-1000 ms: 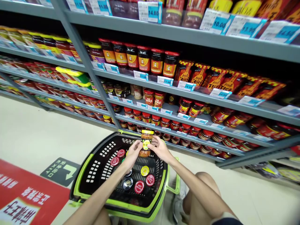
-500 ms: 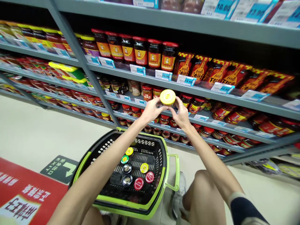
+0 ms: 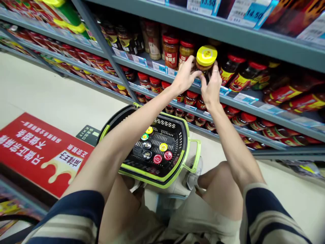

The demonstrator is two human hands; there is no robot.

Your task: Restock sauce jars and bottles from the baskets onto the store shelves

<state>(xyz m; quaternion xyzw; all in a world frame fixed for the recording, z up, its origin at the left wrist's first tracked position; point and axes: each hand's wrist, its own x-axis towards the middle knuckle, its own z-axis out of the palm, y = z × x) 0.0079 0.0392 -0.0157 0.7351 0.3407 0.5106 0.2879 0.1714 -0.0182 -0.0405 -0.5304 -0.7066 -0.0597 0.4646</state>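
A yellow-lidded jar (image 3: 207,56) is held upright between my two hands at the front edge of a middle shelf. My left hand (image 3: 186,76) grips its left side, and my right hand (image 3: 211,84) closes on its right side, a ring on one finger. The jar's lower part is largely hidden by my fingers. Just left of it on the same shelf stand red-lidded jars (image 3: 170,52). To the right are dark sauce jars with red lids (image 3: 230,67).
Below my arms, a black shopping basket with a green rim (image 3: 162,183) holds several jars with yellow, green, dark and red lids. A red promotional display (image 3: 45,152) stands at left. The grey shelf edge (image 3: 177,20) overhangs above the jar, carrying price tags (image 3: 250,15).
My hands have carried the yellow-lidded jar forward to the shelf, among the other jars. My view has shifted closer and lower along the shelves; the basket's contents look the same.
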